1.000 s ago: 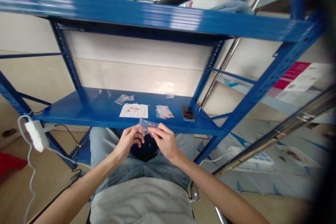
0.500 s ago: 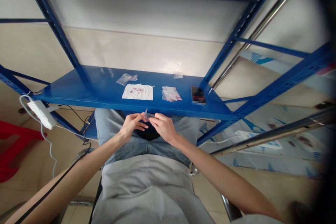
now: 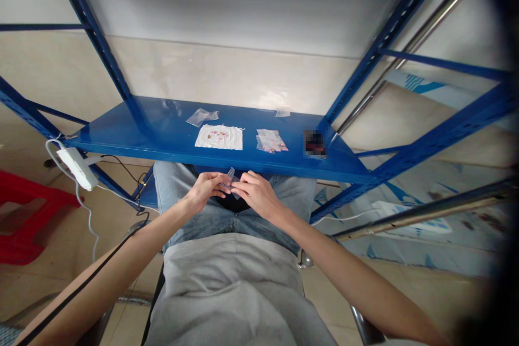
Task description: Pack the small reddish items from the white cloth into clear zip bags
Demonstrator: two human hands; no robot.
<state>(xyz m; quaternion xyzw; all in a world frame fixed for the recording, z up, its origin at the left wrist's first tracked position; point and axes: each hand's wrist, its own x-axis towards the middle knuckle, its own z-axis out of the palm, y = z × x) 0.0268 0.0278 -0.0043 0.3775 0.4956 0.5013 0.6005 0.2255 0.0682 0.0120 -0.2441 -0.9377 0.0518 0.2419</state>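
Clear plastic bag [image 3: 229,181] stands tilted, pinched between the fingertips of the left hand [image 3: 205,190] and right hand [image 3: 258,194], above the lap and just near of the blue metal shelf [image 3: 243,165]. It looks very light, thin and slippery, so it is best held by its edge.

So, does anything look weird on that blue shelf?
Yes. The dark thing at the right end of the blue metal shelf looks odd: it's all blocky and blurred, so I can't tell what it is. The white cloth has red marks on it too, but I can't tell what they are.
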